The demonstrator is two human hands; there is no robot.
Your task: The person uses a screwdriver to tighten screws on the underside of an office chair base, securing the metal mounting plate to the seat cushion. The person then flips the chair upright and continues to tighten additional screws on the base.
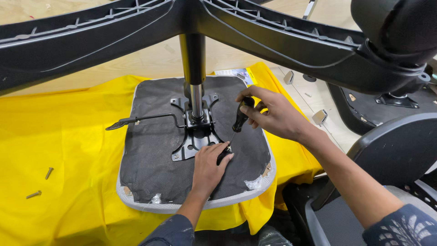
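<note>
Screwdriver (240,119), black-handled with a thin shaft, stands tilted over the upturned seat cushion (150,150) on the yellow cloth (54,136), its tip at the black metal plate (193,141). The left hand (208,166) pinches closed around the tip. The right hand (273,114) grips the handle.

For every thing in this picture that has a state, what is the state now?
Seat cushion: upside down on the yellow cloth.
Metal plate: flat on the seat underside.
Screwdriver: tilted, tip down by the plate's corner.
Right hand: gripping the screwdriver handle.
Left hand: resting on the seat, fingers at the tip.
Two screws: lying loose on the cloth.
</note>
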